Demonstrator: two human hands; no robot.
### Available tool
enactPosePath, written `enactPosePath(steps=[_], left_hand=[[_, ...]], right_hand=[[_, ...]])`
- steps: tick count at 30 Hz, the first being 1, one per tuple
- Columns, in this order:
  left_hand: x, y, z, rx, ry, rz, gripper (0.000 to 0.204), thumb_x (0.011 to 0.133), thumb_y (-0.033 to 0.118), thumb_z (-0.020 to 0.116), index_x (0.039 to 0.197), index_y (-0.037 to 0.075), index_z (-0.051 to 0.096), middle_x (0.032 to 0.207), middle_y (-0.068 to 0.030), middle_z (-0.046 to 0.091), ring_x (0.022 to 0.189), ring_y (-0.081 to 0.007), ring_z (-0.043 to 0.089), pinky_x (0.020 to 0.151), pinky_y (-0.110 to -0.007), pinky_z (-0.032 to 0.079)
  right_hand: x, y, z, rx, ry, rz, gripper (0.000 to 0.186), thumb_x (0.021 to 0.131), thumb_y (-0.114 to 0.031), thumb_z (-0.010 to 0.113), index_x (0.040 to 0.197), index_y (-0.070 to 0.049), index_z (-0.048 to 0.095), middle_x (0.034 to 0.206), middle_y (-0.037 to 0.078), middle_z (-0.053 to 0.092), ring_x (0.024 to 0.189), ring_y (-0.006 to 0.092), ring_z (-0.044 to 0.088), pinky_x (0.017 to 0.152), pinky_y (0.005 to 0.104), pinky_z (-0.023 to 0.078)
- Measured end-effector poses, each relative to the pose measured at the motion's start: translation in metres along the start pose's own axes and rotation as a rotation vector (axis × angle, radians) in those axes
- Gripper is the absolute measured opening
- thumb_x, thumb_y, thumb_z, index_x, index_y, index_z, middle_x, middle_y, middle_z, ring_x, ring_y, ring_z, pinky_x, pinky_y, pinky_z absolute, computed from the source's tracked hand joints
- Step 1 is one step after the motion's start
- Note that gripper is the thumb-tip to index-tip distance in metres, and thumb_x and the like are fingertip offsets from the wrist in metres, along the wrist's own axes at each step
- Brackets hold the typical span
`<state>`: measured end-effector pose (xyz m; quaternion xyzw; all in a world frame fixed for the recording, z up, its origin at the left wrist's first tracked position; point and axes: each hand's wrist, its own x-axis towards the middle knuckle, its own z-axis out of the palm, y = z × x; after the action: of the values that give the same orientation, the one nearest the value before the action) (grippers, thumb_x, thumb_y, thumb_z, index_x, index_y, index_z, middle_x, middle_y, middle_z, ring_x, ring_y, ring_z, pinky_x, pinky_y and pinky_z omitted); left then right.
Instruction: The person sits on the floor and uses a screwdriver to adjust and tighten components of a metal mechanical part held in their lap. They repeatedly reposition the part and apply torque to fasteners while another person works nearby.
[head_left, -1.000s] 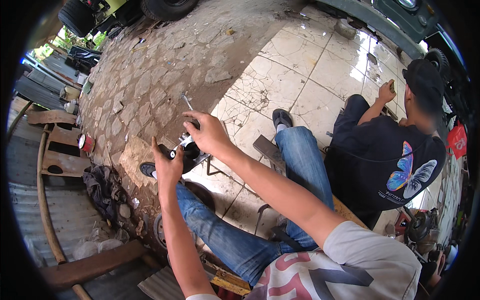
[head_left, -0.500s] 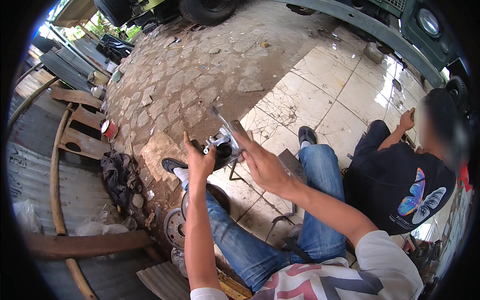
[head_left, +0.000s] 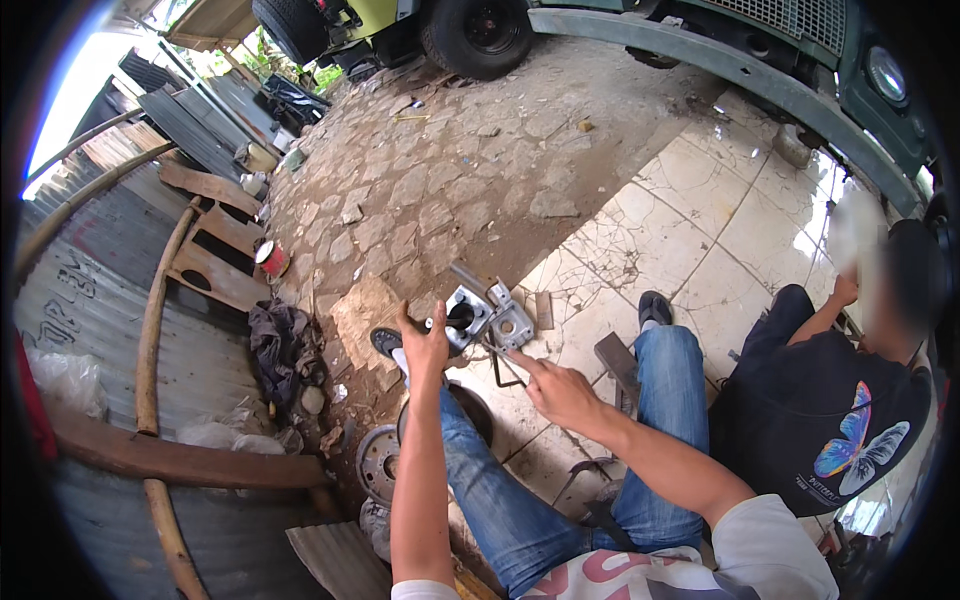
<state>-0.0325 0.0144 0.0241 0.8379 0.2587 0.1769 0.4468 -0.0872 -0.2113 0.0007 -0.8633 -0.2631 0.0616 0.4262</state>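
Observation:
My left hand grips the left side of a silver metal housing with a dark round bore, held out between my knees. Beside it on the right is a silver plate-like part with an opening. My right hand is closed on a slim metal tool that reaches toward the housing's lower right. A grey metal bar shows at the top of the housing. A dark bent metal frame stands below the parts, partly hidden.
Beside my right leg lie a dark block and, at my left, wheel rims. A co-worker in a dark shirt sits close on my right. Corrugated sheets, wooden poles, cloth and a red can line the left. Vehicles stand ahead.
My right hand has drawn down from the housing's top and now holds a slim tool at its lower right. The silver plate part now shows. The view has shifted, so surroundings sit further right.

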Motion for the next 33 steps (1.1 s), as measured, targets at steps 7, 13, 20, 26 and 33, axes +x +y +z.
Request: enactPosePath(steps=[7, 13, 20, 26, 33], left_hand=[[-0.022, 0.008, 0.010, -0.174, 0.136, -0.140, 0.096, 0.087, 0.051, 0.064, 0.150, 0.003, 0.010, 0.148, -0.0296, 0.029, 0.136, -0.0388, 0.033, 0.111, -0.042, 0.028], [-0.021, -0.006, 0.011, -0.233, 0.103, -0.275, 0.102, 0.081, 0.051, 0.071, 0.153, 0.013, 0.009, 0.150, -0.0224, 0.027, 0.136, -0.0347, 0.033, 0.108, -0.045, 0.033], [-0.028, -0.001, 0.013, -0.414, 0.093, -0.274, 0.091, 0.084, 0.045, 0.072, 0.147, 0.005, 0.020, 0.139, -0.0193, 0.041, 0.124, -0.0291, 0.046, 0.101, -0.041, 0.041], [-0.023, -0.012, 0.010, -0.409, 0.143, -0.222, 0.069, 0.087, 0.040, 0.070, 0.133, 0.002, 0.035, 0.122, -0.0146, 0.053, 0.110, -0.0243, 0.055, 0.096, -0.039, 0.045], [-0.018, -0.020, 0.006, -0.393, 0.183, -0.242, 0.069, 0.088, 0.037, 0.069, 0.135, 0.001, 0.033, 0.123, -0.0146, 0.053, 0.110, -0.0238, 0.055, 0.096, -0.037, 0.045]], right_hand=[[0.001, -0.003, -0.012, -0.048, 0.188, -0.042, 0.039, 0.092, -0.014, 0.054, 0.131, -0.015, 0.055, 0.081, 0.016, 0.069, 0.067, 0.0339, 0.066, 0.059, 0.0433, 0.054], [0.001, -0.001, -0.009, -0.003, 0.103, -0.032, 0.038, 0.092, -0.012, 0.052, 0.131, -0.013, 0.055, 0.083, 0.017, 0.068, 0.072, 0.0341, 0.066, 0.062, 0.0438, 0.054], [-0.002, 0.003, -0.007, 0.015, 0.057, -0.035, 0.037, 0.092, -0.010, 0.053, 0.129, -0.014, 0.056, 0.076, 0.020, 0.066, 0.069, 0.0366, 0.065, 0.061, 0.0455, 0.053], [-0.003, 0.004, 0.001, -0.084, 0.000, -0.002, 0.038, 0.093, -0.015, 0.056, 0.131, -0.018, 0.056, 0.075, 0.016, 0.065, 0.064, 0.0337, 0.064, 0.058, 0.0448, 0.052], [-0.001, 0.001, 0.004, -0.096, -0.014, -0.015, 0.043, 0.093, -0.017, 0.054, 0.136, -0.016, 0.051, 0.074, 0.018, 0.067, 0.064, 0.0346, 0.066, 0.058, 0.0456, 0.054]])
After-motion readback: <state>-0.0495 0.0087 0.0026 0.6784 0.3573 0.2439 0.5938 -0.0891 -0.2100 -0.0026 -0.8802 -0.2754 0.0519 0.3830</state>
